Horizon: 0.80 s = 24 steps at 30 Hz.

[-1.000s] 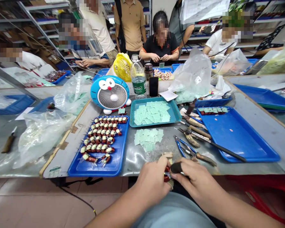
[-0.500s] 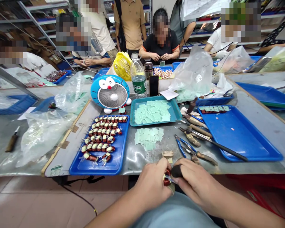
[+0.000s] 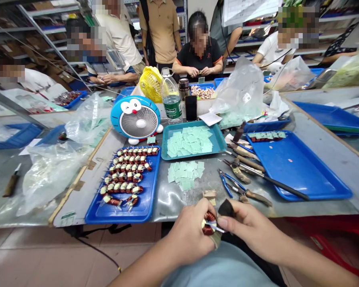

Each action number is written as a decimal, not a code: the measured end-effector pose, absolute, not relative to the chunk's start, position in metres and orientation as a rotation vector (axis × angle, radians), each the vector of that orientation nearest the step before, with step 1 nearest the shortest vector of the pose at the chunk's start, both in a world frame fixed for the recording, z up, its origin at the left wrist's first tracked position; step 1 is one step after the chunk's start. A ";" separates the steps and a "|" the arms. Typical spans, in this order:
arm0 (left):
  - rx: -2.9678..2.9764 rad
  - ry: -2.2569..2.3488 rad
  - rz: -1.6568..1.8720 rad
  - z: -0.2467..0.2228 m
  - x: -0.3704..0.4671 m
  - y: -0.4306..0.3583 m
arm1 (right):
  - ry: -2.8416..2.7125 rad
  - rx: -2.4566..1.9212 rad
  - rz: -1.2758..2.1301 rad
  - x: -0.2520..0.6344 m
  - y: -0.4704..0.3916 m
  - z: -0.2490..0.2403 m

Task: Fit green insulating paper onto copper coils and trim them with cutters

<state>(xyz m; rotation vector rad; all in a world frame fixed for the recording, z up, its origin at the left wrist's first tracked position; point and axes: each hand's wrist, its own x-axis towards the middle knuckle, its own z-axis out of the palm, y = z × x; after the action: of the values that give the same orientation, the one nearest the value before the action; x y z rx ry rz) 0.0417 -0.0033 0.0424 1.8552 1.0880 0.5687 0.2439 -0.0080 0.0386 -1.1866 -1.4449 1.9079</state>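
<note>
In left fingers (image 3: 206, 204) — copper-coloured wound ring (image 3: 209, 217) | right fingers (image 3: 231, 224) — just beside

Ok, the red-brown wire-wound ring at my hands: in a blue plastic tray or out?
Out: your left hand grips the ring, apart from the blue trays on either side.

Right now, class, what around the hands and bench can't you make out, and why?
In the head view:
Left hand: palm, hidden by its own back.
Copper-wound ring: back face, turned away from the camera.
Green squares in the teal tray: lower ones, under those on top.
Pale scrap: any print, too small.
Right forearm: cut off by the edge.
</note>
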 end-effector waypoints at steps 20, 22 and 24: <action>1.840 1.065 0.650 0.029 0.035 -0.002 | -1.481 -1.300 1.866 0.240 -0.004 0.040; 1.787 1.071 0.643 0.027 0.034 -0.004 | -1.383 -1.252 1.927 0.239 -0.006 0.036; 1.749 1.074 0.635 0.026 0.034 -0.004 | -1.341 -1.251 1.922 0.239 -0.006 0.033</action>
<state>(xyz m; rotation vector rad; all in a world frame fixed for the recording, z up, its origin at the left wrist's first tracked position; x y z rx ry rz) 0.0339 -0.0044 0.0262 1.7494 1.0736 0.6350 0.2388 -0.0060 0.0328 -1.2514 -1.3413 1.9217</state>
